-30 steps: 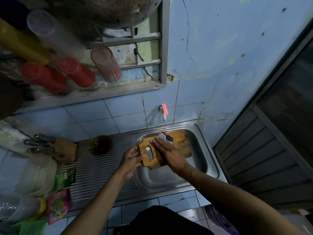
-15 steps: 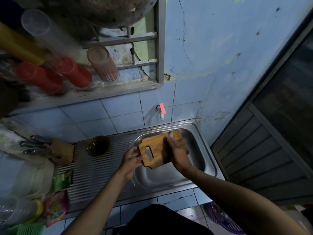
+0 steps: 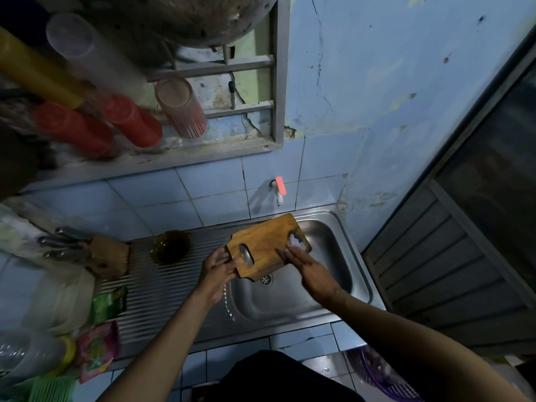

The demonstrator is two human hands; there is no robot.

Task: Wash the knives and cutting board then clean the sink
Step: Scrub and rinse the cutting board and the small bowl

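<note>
Single view: head-worn wide-angle camera, looking forward and steeply down over the sink (image 3: pixel 355 250) from close above. Tiled wall and window grille (image 3: pixel 252 65) fill the upper frame. No second view.

Wooden cutting board (image 3: pixel 262 245) with handle slot, tilted over steel sink (image 3: pixel 342 227), white sponge (image 3: pixel 296 242) on it
</note>
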